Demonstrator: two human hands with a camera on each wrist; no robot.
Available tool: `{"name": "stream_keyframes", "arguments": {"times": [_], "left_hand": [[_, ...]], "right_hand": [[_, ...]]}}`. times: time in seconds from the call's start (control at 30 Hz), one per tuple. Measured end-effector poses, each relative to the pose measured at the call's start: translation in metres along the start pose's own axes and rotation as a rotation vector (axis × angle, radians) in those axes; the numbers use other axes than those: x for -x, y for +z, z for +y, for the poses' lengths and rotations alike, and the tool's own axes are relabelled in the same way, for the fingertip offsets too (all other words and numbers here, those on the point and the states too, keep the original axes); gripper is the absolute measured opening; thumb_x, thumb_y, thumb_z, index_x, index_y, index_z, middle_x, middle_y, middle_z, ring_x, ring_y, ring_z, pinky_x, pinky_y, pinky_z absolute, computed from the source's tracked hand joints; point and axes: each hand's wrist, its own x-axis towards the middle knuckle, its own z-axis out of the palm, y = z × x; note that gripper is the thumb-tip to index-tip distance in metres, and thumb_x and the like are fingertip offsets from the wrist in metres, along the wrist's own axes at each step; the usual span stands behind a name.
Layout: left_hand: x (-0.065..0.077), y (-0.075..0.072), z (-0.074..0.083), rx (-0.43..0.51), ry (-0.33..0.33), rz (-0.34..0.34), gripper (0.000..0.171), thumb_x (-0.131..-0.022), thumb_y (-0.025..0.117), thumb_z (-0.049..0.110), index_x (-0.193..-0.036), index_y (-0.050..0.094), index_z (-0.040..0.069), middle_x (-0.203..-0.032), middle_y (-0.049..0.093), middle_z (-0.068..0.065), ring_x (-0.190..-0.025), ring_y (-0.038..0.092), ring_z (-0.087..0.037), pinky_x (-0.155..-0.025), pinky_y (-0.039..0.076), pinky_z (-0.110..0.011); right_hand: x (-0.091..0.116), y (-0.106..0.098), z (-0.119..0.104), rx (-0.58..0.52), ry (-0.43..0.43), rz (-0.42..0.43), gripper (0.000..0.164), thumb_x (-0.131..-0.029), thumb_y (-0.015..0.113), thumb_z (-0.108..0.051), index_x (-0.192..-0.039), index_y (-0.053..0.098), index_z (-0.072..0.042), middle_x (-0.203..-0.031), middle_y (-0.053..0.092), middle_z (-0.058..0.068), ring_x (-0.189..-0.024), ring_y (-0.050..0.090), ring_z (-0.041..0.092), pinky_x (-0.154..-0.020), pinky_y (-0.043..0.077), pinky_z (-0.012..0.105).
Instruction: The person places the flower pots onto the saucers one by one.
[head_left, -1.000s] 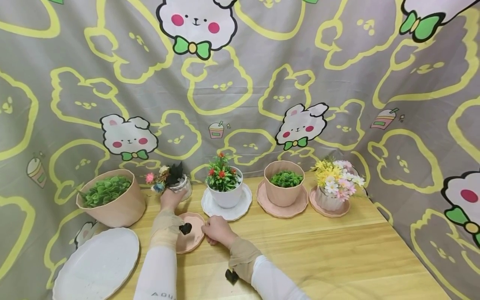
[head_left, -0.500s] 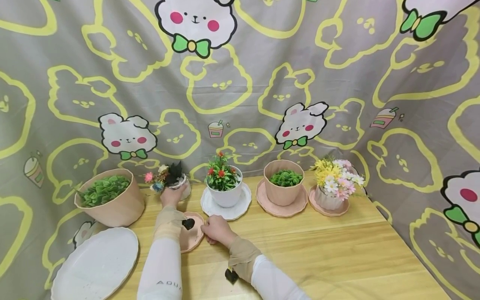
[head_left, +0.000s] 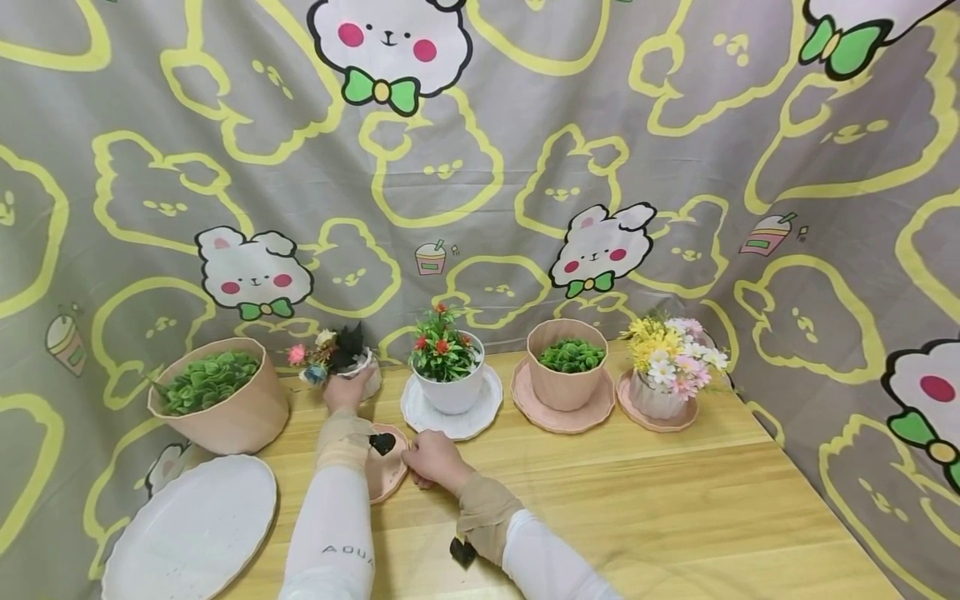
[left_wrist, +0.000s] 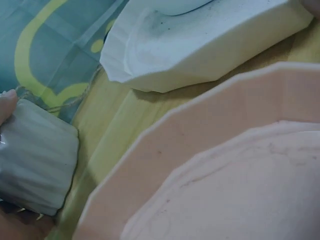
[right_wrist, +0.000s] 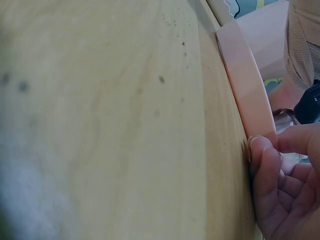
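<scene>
In the head view my left hand (head_left: 347, 390) grips a small white ribbed flowerpot (head_left: 371, 380) at the back of the table. Pink, cream and blue artificial flowers and a dark leaf rise from this pot, and part of it is hidden by the hand. The left wrist view shows the pot's side (left_wrist: 40, 155) with fingers (left_wrist: 6, 106) against it. Nearer the front lies a pink scalloped saucer (head_left: 388, 477), partly behind my left wrist. My right hand (head_left: 437, 458) pinches its right rim between thumb and fingers; the right wrist view shows this hold on the saucer's edge (right_wrist: 250, 85).
A large pink pot (head_left: 247, 408) of green leaves stands at left, behind a big white plate (head_left: 191, 525). To the right stand a red-flowered white pot (head_left: 453, 396) on a white saucer (head_left: 420, 421), a pink pot (head_left: 567, 387) and a daisy pot (head_left: 656, 398), each on a pink saucer.
My left wrist and forearm have swung slightly to the right, covering more of the pink saucer, while the hand stays on the small pot. The right hand keeps its place.
</scene>
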Motion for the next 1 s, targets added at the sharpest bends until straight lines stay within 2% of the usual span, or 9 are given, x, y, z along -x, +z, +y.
{"name": "stream_keyframes", "arguments": {"times": [0.2,0.53,0.8,1.0], "left_hand": [[0.0007,0.0026,-0.0019,0.048,-0.013,0.032,0.085,-0.08,0.073,0.05,-0.136,0.046,-0.008,-0.139,0.049,-0.03,-0.133,0.043,-0.044,-0.114,0.034,-0.05],[0.0001,0.0009,-0.0004,0.023,-0.003,0.031,0.086,-0.079,0.073,0.052,-0.136,0.047,-0.007,-0.139,0.05,-0.03,-0.131,0.045,-0.044,-0.114,0.035,-0.049],[-0.0002,0.0009,0.0003,-0.015,0.018,0.105,0.085,-0.076,0.076,0.05,-0.13,0.052,-0.01,-0.132,0.055,-0.032,-0.128,0.048,-0.045,-0.112,0.039,-0.048],[-0.0012,0.0015,0.0044,-0.007,0.012,0.074,0.083,-0.077,0.074,0.047,-0.133,0.049,-0.009,-0.134,0.052,-0.033,-0.13,0.045,-0.046,-0.113,0.037,-0.049]], "right_hand": [[0.0009,-0.0005,-0.0006,0.005,-0.004,-0.001,0.036,-0.09,0.058,-0.015,-0.055,0.052,-0.013,-0.039,0.048,-0.006,-0.03,0.044,0.003,-0.034,0.044,0.019],[0.0022,-0.0013,-0.0019,0.017,-0.022,0.007,0.039,-0.092,0.059,-0.016,-0.054,0.052,-0.013,-0.039,0.048,-0.006,-0.03,0.044,0.003,-0.034,0.044,0.02],[0.0022,-0.0014,-0.0018,0.005,-0.027,0.006,0.037,-0.091,0.058,-0.015,-0.055,0.052,-0.012,-0.04,0.049,-0.005,-0.03,0.045,0.003,-0.034,0.044,0.021],[0.0017,-0.0019,-0.002,0.014,-0.025,-0.003,0.037,-0.09,0.057,-0.014,-0.054,0.052,-0.012,-0.04,0.049,-0.004,-0.03,0.045,0.004,-0.034,0.044,0.02]]}}
